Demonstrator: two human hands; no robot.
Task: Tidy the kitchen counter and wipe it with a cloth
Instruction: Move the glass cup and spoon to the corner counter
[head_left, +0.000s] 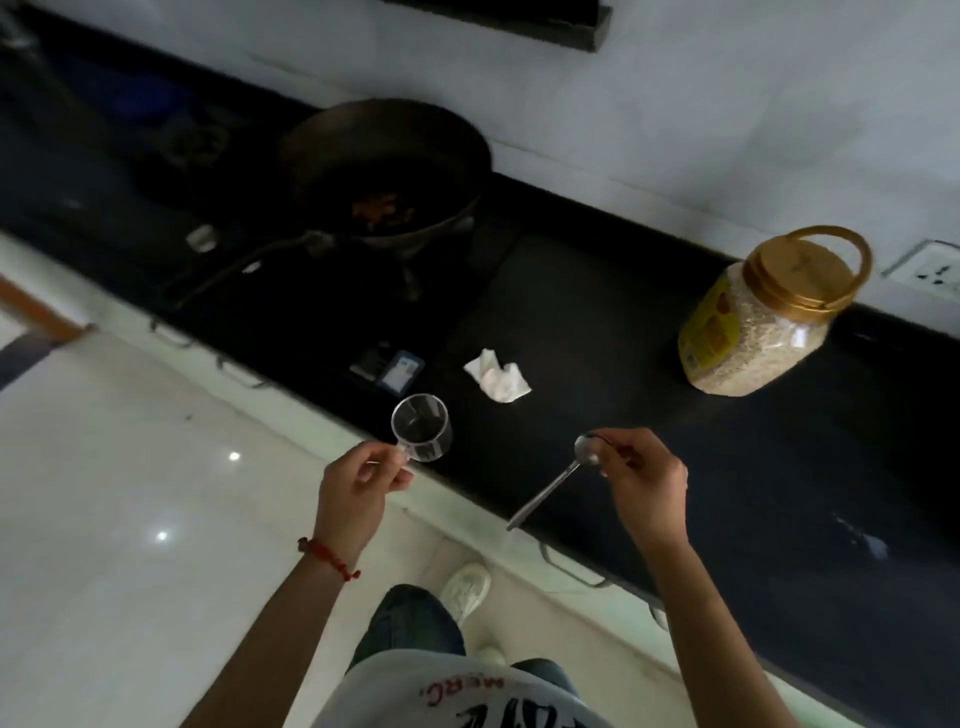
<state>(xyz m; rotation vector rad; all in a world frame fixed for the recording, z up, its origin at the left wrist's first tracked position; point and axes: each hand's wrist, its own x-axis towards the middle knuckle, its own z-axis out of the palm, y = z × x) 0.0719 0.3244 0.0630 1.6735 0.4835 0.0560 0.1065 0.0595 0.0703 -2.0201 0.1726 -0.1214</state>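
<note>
left hand (358, 480) holds cup (421, 434) | right hand (641, 480) pinches spoon (558, 480) | counter (597, 322) edge

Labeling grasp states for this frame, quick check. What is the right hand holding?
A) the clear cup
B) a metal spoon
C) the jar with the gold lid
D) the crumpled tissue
B: the right hand pinches a metal spoon near its bowl, handle pointing down toward the counter edge; the clear cup is in the left hand, and the tissue and jar sit on the counter untouched.
</note>
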